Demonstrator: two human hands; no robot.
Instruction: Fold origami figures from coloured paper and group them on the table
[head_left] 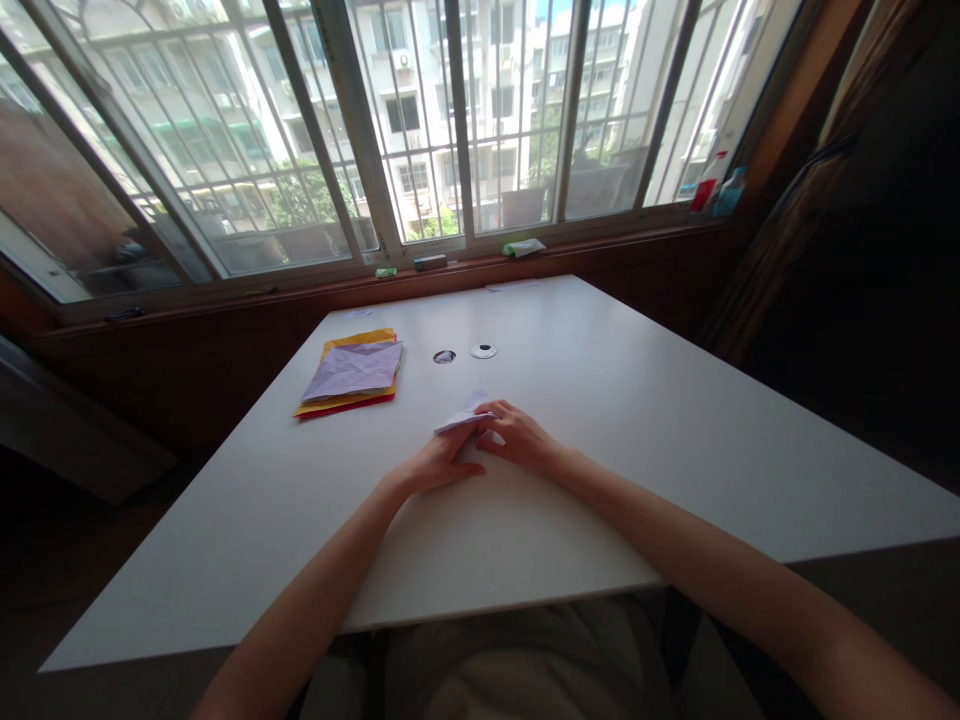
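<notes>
Both hands met over a small white paper [466, 417] near the middle of the desk [675, 420], well back from its near edge. The left hand [441, 465] lay flat with fingers stretched along the sheet's lower side, while the right hand [517, 438] curled its fingertips down onto the paper, pinning rather than lifting it. The work looked to be mid-fold: a pointed flap stood slightly raised toward the far edge, and the next move would likely call for pressing that flap flat and running a fingertip along the crease without letting the sheet slide. A stack of coloured sheets [352, 375] sat apart toward the desk's far left corner, and two small round fittings [483, 351] lay near the far edge. Most of the paper was hidden under the hands, so its shape and number of folds could not be made out; white on white blurred its outline.
</notes>
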